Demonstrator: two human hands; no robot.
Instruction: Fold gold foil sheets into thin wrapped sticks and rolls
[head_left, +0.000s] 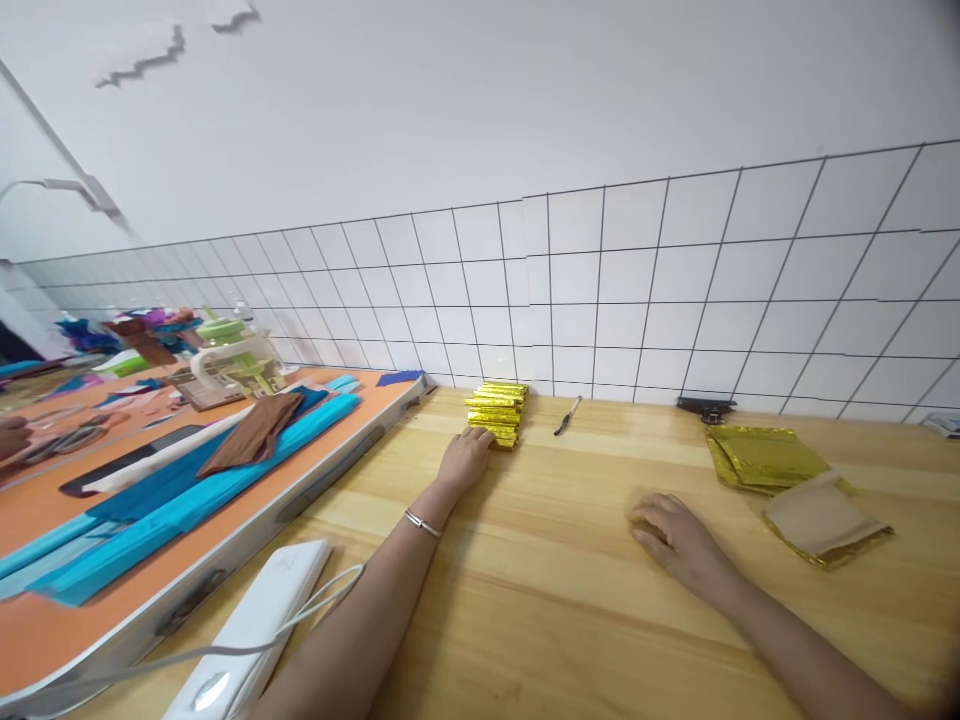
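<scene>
My left hand (466, 458), with a silver bangle on its wrist, rests at the near end of a pile of shiny gold foil rolls (499, 408) by the wall. Its fingers curl over the nearest roll, and their tips are partly hidden. Above the bare wood to the right is my right hand (679, 540), slightly smeared by motion. Its fingers are loosely bent, the thumb sits apart, and nothing shows in it. Beyond that hand lie a stack of flat gold foil sheets (772, 458) and a foil piece with its beige side up (825, 515).
A pen (568, 416) and a black clip (706, 408) lie near the tiled wall. On the left, a white power strip (259, 625) with a cable borders an orange-topped table (247, 520), which holds blue and brown cloth strips (202, 500) and a green-lidded jug (236, 355). Another person's hand (13, 437) shows at the far left.
</scene>
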